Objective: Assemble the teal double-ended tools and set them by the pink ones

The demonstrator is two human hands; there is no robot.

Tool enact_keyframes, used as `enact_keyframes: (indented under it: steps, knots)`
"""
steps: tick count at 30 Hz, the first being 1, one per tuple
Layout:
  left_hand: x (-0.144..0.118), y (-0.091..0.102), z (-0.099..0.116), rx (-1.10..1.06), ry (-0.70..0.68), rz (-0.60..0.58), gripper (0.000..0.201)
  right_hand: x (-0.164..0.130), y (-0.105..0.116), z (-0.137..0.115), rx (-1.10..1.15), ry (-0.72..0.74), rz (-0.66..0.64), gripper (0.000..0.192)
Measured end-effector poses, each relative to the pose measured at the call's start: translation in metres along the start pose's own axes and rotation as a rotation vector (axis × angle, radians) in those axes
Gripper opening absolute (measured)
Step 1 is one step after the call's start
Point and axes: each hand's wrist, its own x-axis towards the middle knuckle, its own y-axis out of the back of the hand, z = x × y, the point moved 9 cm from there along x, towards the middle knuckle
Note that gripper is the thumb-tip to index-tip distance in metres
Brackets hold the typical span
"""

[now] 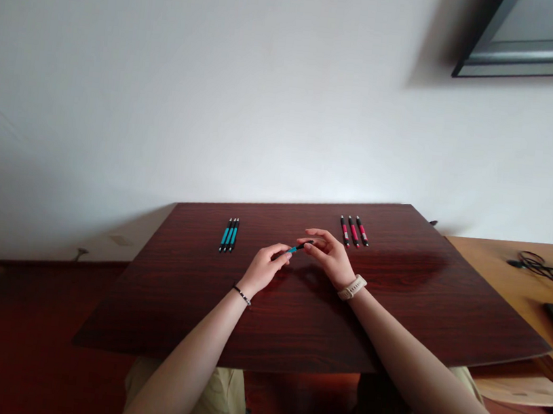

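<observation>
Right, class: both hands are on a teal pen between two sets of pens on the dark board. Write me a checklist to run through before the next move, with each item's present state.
1. Teal pen pinched by left hand and right hand: ok.
2. Three teal pens lie side by side, apart from the hands: ok.
3. Three red pens lie side by side, untouched: ok.
4. Dark board has bare surface under the hands: ok.
5. Held pen's cap on or off: cannot tell.
</observation>
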Motion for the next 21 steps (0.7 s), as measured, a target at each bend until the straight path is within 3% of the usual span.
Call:
enact_keyframes:
  steps: [13, 21]
  knots:
    - [-0.001, 0.000, 0.013, 0.034, -0.043, -0.016, 0.031, -0.001, -0.005, -0.002, 0.006, -0.008, -0.048, 0.048]
    - [-0.002, 0.000, 0.010, 0.016, -0.047, 0.000, 0.027, 0.000, 0.006, -0.001, -0.272, 0.065, 0.053, 0.037]
